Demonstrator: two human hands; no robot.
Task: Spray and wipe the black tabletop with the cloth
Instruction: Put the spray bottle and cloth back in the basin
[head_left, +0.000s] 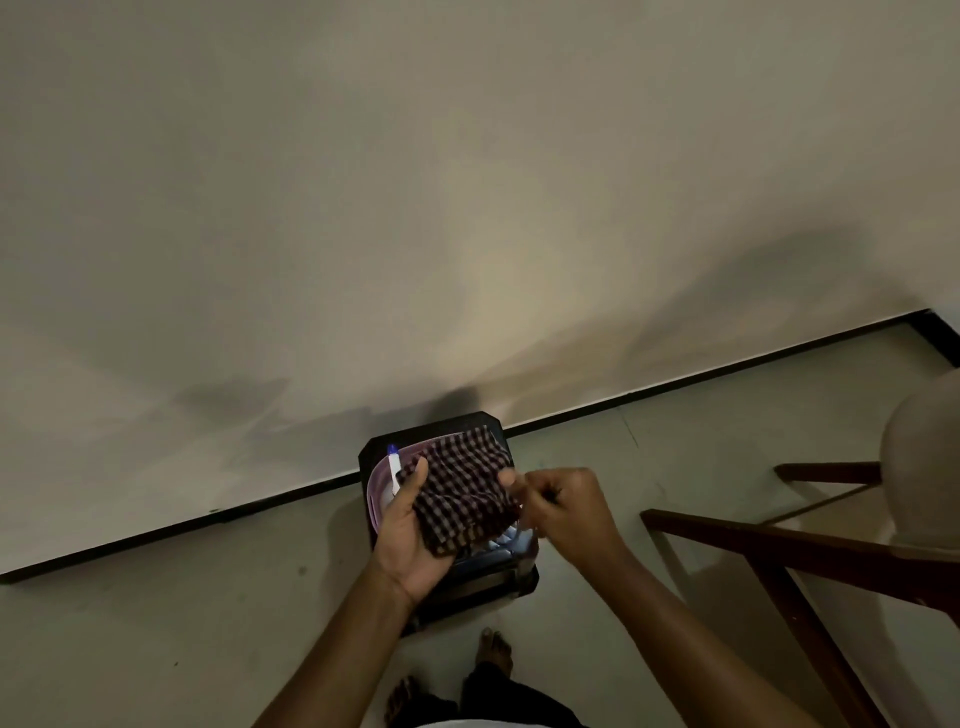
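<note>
A dark checked cloth (462, 486) is held over a small black table (382, 446) that stands against the wall. My left hand (410, 530) grips the cloth from below on its left side. My right hand (563, 506) pinches the cloth's right edge. On the tabletop lies a pinkish plastic container (375, 493) with a white pen or marker with a blue cap (394, 465) on it. No spray bottle is visible. Most of the tabletop is hidden by the cloth and my hands.
A dark wooden frame of a chair or stand (769, 551) stands to the right, with a pale rounded object (922, 457) above it. My bare feet (493, 649) are on the light floor just in front of the table. A black skirting runs along the wall.
</note>
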